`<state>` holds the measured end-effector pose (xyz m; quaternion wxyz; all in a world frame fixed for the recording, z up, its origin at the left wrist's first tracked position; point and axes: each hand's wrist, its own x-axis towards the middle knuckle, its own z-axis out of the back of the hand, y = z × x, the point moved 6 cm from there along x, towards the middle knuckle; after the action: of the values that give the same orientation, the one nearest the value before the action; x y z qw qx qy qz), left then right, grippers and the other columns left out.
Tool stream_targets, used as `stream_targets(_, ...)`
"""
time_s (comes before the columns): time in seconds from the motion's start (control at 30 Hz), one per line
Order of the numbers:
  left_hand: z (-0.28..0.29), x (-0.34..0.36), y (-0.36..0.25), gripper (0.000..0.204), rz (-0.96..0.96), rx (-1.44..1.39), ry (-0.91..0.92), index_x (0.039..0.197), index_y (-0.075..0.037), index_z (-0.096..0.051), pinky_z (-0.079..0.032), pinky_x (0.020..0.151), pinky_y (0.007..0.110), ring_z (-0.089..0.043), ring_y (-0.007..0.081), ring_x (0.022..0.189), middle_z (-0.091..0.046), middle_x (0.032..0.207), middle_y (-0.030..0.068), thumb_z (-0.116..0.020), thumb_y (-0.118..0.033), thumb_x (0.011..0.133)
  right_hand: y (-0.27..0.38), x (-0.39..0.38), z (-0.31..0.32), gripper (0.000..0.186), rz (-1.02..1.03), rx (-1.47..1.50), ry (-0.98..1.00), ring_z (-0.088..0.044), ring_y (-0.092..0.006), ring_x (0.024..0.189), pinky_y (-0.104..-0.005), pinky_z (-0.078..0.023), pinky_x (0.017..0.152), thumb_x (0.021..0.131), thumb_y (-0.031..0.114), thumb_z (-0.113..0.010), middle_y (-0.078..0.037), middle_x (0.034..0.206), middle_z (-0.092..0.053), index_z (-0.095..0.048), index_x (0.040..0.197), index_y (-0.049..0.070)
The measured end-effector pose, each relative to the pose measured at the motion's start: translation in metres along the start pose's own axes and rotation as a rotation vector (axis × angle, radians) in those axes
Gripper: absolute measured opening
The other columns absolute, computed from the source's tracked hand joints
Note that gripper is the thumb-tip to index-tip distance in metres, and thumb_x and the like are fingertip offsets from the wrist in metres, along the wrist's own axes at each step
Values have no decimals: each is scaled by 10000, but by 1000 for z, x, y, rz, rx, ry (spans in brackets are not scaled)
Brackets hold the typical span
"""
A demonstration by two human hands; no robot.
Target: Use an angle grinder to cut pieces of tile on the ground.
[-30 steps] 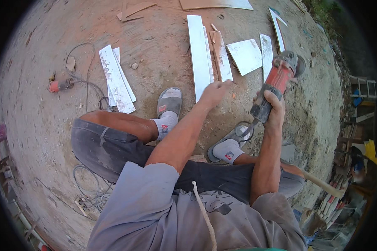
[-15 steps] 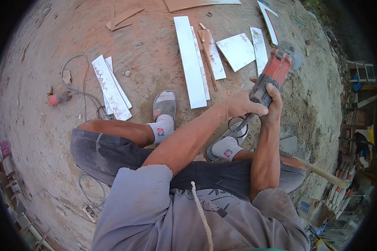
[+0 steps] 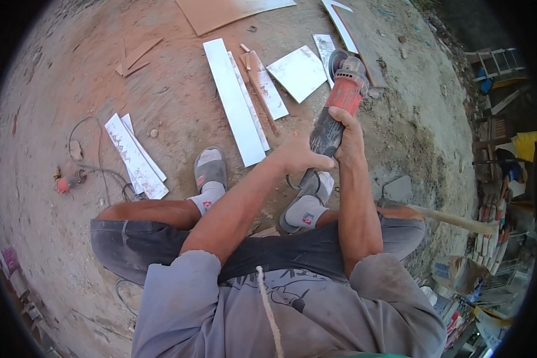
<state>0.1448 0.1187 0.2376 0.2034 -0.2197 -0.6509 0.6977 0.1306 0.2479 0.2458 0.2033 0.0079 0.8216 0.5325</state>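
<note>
A dusty red and black angle grinder (image 3: 345, 95) is held up in front of me, its disc at the upper end and its cord leaving the lower end. My right hand (image 3: 349, 134) wraps round the black body just below the red housing, thumb on top. My left hand (image 3: 304, 154) grips the rear end of the same grinder, some fingers hidden behind it. Beyond the grinder, on the dirt ground, lie long white boards (image 3: 230, 101), a squarish white panel (image 3: 297, 73) and thin brown strips (image 3: 258, 89).
At left are two more white boards (image 3: 136, 155) and another red power tool (image 3: 68, 183) with coiled cable. My sandalled feet (image 3: 209, 173) rest on the dirt. A wooden handle (image 3: 459, 221) lies by my right knee. At far right are a ladder (image 3: 498, 62), piled clutter and a partly visible person (image 3: 507, 170).
My left hand, earlier apart from the grinder, has come onto its rear end. Both hands and the grinder have shifted left in the picture, and the whole view has shifted too.
</note>
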Motion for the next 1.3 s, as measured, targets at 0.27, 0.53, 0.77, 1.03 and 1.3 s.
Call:
stream_targets(0.27,-35,2,19,297,166,-394,144,926,-27,-662,-490,638,299,-648,145,721,-668,817,66,-762,-215,719,16,-9,1,354,-11,-101,99,-650,-204,658,-330,-558,617,805,236,-699,-110,804,-648,-594,1030,-15)
stream_targets(0.53,-37,-19,46,445,365,89,-45,988,-29,-667,-497,767,392,-672,218,854,-704,902,120,-758,-354,697,-13,1,6,293,131,-576,-190,-557,-133,509,-291,-454,479,691,124,-775,-37,712,-594,-599,903,24)
stream_targets(0.77,33,-10,110,436,416,-608,321,1206,-14,-656,-494,937,344,-642,206,1030,-695,1112,114,-736,-202,822,-36,2,50,270,-158,-566,-114,-567,-142,516,-298,-466,499,695,162,-745,-48,700,-604,-612,876,10)
stream_targets(1.03,180,-18,209,461,627,-10,-920,905,101,-688,-520,783,392,-675,308,828,-707,910,201,-694,-358,856,-63,-31,49,361,-292,-654,-11,-562,-125,604,-286,-464,575,682,139,-750,-26,749,-591,-603,985,10)
stream_targets(1.3,238,28,260,584,564,-80,-737,1241,89,-602,-464,945,399,-599,298,1116,-637,1221,212,-688,-361,879,-89,-36,36,405,-380,-590,74,-564,-120,693,-286,-469,664,669,140,-756,-21,823,-586,-600,1023,20)
